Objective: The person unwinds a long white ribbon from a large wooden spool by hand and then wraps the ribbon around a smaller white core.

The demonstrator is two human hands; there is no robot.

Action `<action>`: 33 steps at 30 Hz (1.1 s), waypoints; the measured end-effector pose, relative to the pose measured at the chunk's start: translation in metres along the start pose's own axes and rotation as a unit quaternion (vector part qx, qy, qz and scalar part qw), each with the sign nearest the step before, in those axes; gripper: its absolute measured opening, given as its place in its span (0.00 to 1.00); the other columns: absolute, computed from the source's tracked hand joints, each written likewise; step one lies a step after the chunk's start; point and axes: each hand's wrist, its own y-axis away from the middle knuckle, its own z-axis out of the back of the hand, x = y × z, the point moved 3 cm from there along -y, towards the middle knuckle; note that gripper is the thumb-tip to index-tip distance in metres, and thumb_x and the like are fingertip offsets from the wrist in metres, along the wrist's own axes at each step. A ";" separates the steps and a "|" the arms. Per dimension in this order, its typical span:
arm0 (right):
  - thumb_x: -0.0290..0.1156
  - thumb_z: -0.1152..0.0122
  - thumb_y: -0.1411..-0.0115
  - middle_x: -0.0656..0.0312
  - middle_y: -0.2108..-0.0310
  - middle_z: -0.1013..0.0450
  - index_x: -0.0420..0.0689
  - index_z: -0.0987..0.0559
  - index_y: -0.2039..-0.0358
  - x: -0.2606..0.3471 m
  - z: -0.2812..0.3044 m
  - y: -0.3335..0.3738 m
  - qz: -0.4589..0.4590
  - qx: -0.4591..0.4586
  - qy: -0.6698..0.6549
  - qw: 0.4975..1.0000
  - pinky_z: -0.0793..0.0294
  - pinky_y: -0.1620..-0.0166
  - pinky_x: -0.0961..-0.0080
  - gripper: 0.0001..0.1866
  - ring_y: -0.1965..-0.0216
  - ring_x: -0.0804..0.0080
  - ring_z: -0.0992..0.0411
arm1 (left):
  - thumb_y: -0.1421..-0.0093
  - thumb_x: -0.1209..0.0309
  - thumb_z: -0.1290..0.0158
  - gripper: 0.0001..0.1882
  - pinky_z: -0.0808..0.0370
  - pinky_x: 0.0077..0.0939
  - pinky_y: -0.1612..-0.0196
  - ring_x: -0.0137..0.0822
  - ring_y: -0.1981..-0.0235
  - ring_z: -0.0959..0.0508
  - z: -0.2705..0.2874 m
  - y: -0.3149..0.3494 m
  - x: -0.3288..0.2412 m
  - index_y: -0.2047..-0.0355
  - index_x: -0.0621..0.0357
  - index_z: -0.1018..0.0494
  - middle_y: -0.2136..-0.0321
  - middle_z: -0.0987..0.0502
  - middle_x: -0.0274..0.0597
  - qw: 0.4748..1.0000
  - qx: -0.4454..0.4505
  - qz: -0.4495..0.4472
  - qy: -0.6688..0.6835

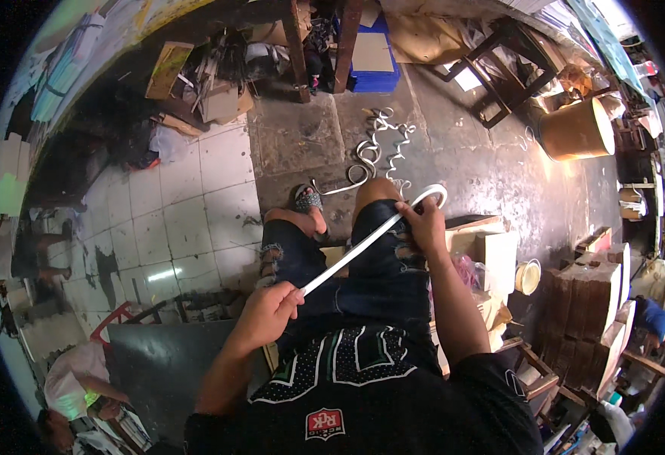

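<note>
A long white strip (353, 252) stretches slantwise across my lap. Its lower end is pinched in my left hand (266, 313), closed near my left thigh. My right hand (425, 224) grips the strip's upper part above my right knee. Past the right fingers the strip bends round into an open curl. What the strip is made of I cannot tell. Several curled white strips (368, 154) lie loose on the dark floor beyond my knees, one tail reaching toward my sandalled foot (308, 200).
Cardboard boxes (497, 260) stand close by my right side, with stacked brown bundles (581, 315) farther right. A tan round bin (575, 130) is at the far right. Blue sheets (375, 64) are piled ahead. A person in a pale shirt (78, 379) is at the lower left.
</note>
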 end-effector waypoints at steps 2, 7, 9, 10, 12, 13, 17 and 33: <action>0.49 0.32 0.49 0.48 0.73 0.24 0.37 0.24 0.67 -0.002 -0.001 0.000 0.003 -0.002 0.002 1.000 0.28 0.64 0.61 0.26 0.69 0.51 0.24 | 0.34 0.65 0.54 0.14 0.32 0.28 0.78 0.33 0.84 0.27 -0.001 0.000 0.002 0.71 0.61 0.27 0.85 0.27 0.40 1.000 0.001 -0.014 -0.003; 0.49 0.32 0.48 0.48 0.74 0.25 0.36 0.25 0.67 -0.002 -0.003 -0.003 0.004 -0.004 0.002 1.000 0.29 0.64 0.62 0.25 0.70 0.52 0.25 | 0.34 0.64 0.54 0.14 0.33 0.28 0.79 0.33 0.84 0.27 -0.002 0.001 -0.001 0.70 0.61 0.27 0.85 0.27 0.40 1.000 0.003 -0.017 -0.001; 0.49 0.32 0.48 0.48 0.75 0.25 0.36 0.25 0.68 -0.006 -0.005 -0.003 0.013 -0.012 -0.011 1.000 0.29 0.64 0.62 0.25 0.70 0.52 0.25 | 0.34 0.63 0.54 0.14 0.33 0.28 0.79 0.32 0.84 0.27 -0.001 0.001 -0.002 0.70 0.60 0.27 0.85 0.27 0.40 1.000 0.001 -0.020 0.002; 0.49 0.33 0.48 0.48 0.75 0.25 0.36 0.26 0.68 -0.005 -0.005 -0.003 0.022 -0.019 -0.024 0.999 0.29 0.65 0.62 0.25 0.71 0.52 0.25 | 0.34 0.63 0.54 0.14 0.33 0.28 0.79 0.32 0.84 0.27 -0.001 0.001 -0.001 0.70 0.60 0.27 0.85 0.27 0.40 1.000 0.002 -0.011 -0.003; 0.49 0.32 0.48 0.48 0.75 0.25 0.36 0.26 0.69 -0.005 -0.006 -0.002 0.011 -0.017 -0.022 1.000 0.29 0.65 0.62 0.25 0.71 0.52 0.25 | 0.34 0.63 0.54 0.14 0.33 0.28 0.79 0.32 0.84 0.28 -0.002 0.001 0.000 0.70 0.60 0.27 0.85 0.27 0.40 1.000 0.004 -0.001 -0.007; 0.49 0.32 0.48 0.48 0.75 0.25 0.36 0.26 0.69 -0.005 -0.005 -0.002 0.001 -0.016 -0.019 1.000 0.29 0.64 0.62 0.25 0.71 0.53 0.25 | 0.34 0.63 0.54 0.14 0.33 0.28 0.78 0.32 0.84 0.28 -0.002 0.001 0.001 0.70 0.60 0.27 0.85 0.27 0.39 1.000 0.004 -0.001 -0.006; 0.49 0.32 0.48 0.49 0.75 0.25 0.36 0.26 0.69 -0.010 -0.009 -0.001 -0.004 -0.020 -0.015 1.000 0.29 0.65 0.62 0.25 0.71 0.53 0.25 | 0.34 0.63 0.54 0.14 0.33 0.28 0.78 0.32 0.84 0.28 -0.002 0.001 0.001 0.70 0.60 0.27 0.85 0.27 0.39 1.000 0.006 -0.004 -0.009; 0.40 0.32 0.46 0.58 0.74 0.27 0.36 0.26 0.69 -0.027 -0.026 -0.012 0.058 0.014 -0.175 0.983 0.31 0.66 0.72 0.19 0.71 0.72 0.31 | 0.33 0.63 0.56 0.16 0.33 0.26 0.75 0.27 0.81 0.30 -0.004 0.006 0.008 0.71 0.62 0.27 0.83 0.27 0.35 0.999 0.019 0.035 -0.011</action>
